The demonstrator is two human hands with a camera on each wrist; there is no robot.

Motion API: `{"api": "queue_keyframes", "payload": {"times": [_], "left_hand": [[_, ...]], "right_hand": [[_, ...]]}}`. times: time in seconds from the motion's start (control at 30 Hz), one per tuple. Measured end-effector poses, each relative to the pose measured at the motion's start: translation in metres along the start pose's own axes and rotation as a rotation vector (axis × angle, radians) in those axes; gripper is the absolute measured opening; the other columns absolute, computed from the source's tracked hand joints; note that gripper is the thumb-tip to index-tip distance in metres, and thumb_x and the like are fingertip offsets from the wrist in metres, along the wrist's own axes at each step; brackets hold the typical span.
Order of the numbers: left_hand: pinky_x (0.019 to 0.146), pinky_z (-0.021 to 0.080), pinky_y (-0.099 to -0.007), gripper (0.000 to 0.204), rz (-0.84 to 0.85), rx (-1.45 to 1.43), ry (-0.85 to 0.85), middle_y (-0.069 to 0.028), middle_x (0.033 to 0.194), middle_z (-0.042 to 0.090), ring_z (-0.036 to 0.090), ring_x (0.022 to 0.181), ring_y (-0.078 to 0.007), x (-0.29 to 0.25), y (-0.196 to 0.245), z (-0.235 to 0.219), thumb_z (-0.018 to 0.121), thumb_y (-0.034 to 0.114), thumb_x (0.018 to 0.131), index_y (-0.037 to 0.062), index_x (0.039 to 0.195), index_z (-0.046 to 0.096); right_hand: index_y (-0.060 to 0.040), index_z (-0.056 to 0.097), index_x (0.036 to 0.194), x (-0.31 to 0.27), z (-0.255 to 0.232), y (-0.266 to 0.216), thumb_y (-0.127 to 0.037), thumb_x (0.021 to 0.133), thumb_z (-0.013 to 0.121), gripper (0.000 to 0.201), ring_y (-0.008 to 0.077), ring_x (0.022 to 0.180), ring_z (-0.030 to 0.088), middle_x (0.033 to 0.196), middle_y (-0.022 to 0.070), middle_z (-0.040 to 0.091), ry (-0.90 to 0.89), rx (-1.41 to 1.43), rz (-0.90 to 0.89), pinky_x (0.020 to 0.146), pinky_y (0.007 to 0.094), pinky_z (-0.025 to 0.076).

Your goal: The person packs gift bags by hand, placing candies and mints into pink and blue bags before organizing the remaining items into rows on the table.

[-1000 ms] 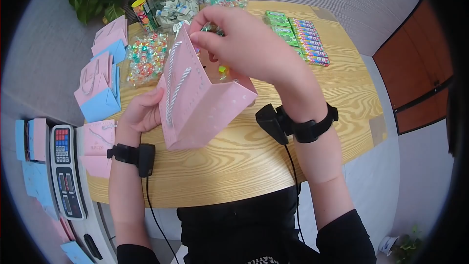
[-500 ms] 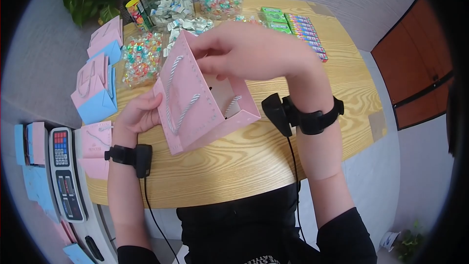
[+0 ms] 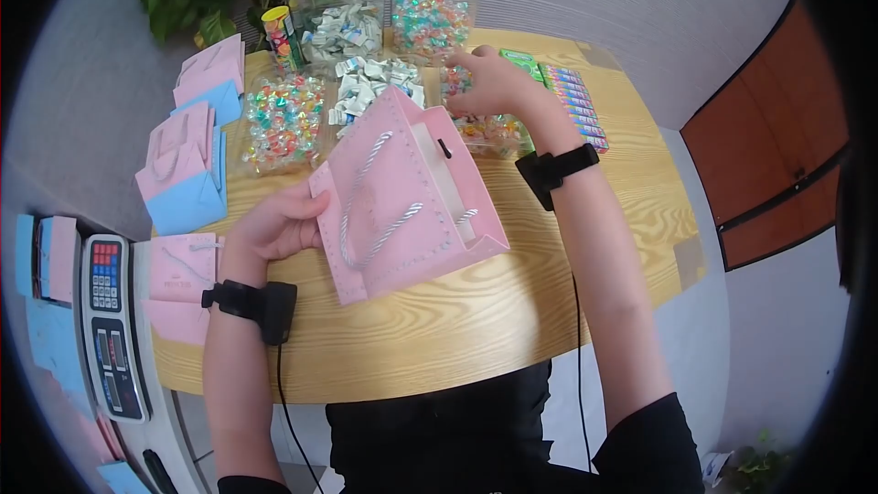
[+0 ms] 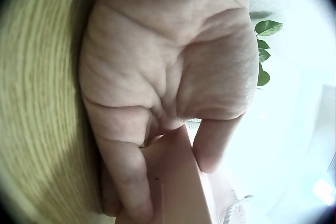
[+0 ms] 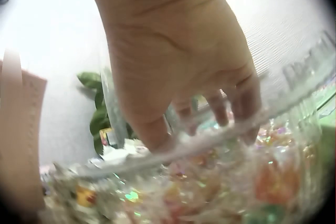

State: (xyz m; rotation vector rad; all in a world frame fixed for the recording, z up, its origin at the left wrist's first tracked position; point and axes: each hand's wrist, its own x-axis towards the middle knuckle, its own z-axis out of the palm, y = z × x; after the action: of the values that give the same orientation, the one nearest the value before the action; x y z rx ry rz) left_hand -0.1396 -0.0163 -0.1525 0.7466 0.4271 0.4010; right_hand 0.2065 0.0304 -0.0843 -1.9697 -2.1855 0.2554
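Note:
My left hand (image 3: pixel 279 220) pinches the lower end of a pink paper gift bag (image 3: pixel 380 201), thumb on one face and fingers on the other. The bag leans over the table, its mouth toward the right, white rope handles showing on the front. At the back, my right hand (image 3: pixel 501 87) hovers over a clear plastic tub (image 5: pixel 173 155) of wrapped candies (image 3: pixel 494 133). In the right wrist view its spread fingers (image 5: pixel 247 103) point down past the tub's rim, among the shiny wrappers. Its fingertips are partly hidden behind the clear wall.
More tubs of colourful candies (image 3: pixel 285 119) and white-wrapped sweets (image 3: pixel 375 82) line the back, with a yellow-lidded canister (image 3: pixel 281 37). Green boxes (image 3: pixel 521 62) and colourful candy packs (image 3: pixel 576 105) lie right. Pink-and-blue bags (image 3: pixel 187 206) and a scale (image 3: pixel 114 320) stand left.
My right hand has left the bag's mouth and moved back and right to the candy tub. The bag, still in my left hand, has shifted slightly right and toward me.

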Motion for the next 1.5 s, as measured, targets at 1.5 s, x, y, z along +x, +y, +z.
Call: {"api": "queue_keyframes", "payload": {"times": [1.5], "left_hand": [[0.099, 0.049, -0.0391, 0.059, 0.032, 0.047, 0.097, -0.012, 0.133, 0.054, 0.06, 0.115, -0.0237, -0.002, -0.001, 0.009, 0.058, 0.015, 0.095, 0.0, 0.145, 0.031]], "right_hand": [[-0.0013, 0.064, 0.11, -0.016, 0.019, 0.021, -0.027, 0.087, 0.068, 0.035, 0.0176, 0.068, 0.062, 0.08, 0.01, 0.065, 0.358, 0.433, 0.05, 0.066, 0.0318, 0.049]]}}
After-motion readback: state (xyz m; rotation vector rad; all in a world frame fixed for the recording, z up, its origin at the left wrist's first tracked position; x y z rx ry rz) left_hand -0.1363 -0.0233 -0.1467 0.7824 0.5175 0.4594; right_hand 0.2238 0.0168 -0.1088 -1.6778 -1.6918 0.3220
